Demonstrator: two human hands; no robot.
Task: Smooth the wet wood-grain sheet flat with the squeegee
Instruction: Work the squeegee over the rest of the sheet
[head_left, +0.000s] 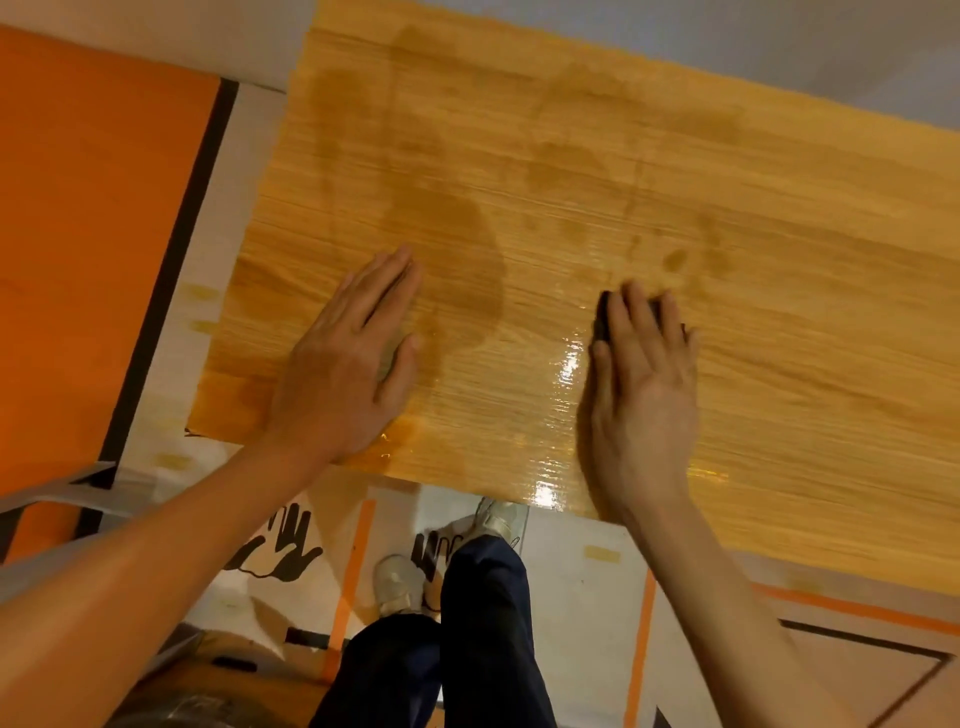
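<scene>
Two hands on the wood-grain sheet, both yours. Sheet is stuck up on a vertical surface in front of you, spanning most of the view, lower edge just above your shoes. Looks yellow-tan with horizontal grain; dark damp blotches across the upper and middle area, a big dark patch just right of your left hand. Glossy wet glare between the hands and along the lower edge, faint ripples there. Left hand lies flat, fingers together and straight, palm pressed on the sheet, holding nothing. Right hand presses a dark squeegee against the sheet; only its black edge shows past the fingers, so the grip is closed over it. Orange panel sits left of the sheet, white wall above.
</scene>
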